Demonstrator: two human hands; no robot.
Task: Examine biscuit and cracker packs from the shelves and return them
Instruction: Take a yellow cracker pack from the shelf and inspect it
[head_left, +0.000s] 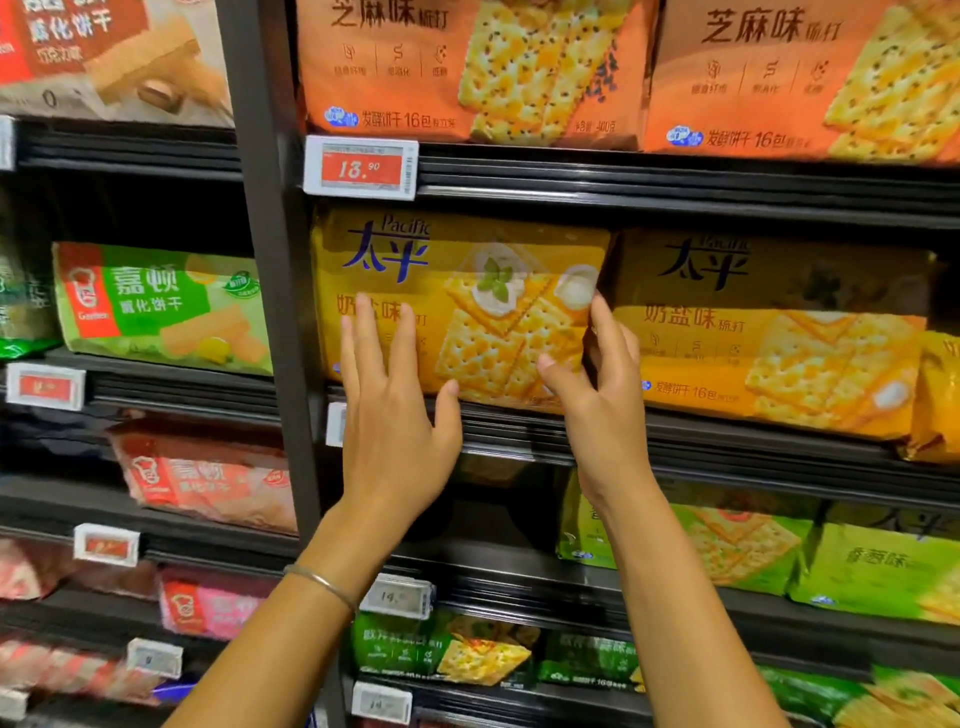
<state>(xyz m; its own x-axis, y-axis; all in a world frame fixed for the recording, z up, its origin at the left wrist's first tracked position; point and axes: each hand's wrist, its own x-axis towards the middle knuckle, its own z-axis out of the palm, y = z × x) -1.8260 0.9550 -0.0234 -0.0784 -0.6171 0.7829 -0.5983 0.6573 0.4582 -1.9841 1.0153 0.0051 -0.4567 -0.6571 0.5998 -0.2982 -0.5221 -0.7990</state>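
Note:
A yellow cracker pack with blue lettering stands on the middle shelf, right of the dark upright post. My left hand lies flat on its front lower left, fingers straight and spread. My right hand grips the pack's right edge, thumb on the front, fingers curled behind. A second yellow pack of the same kind stands just to the right, set further back.
Orange sesame cracker packs fill the shelf above, over a red price tag. Green packs sit on the shelf below. Left of the post are a green wafer pack and red ones lower down.

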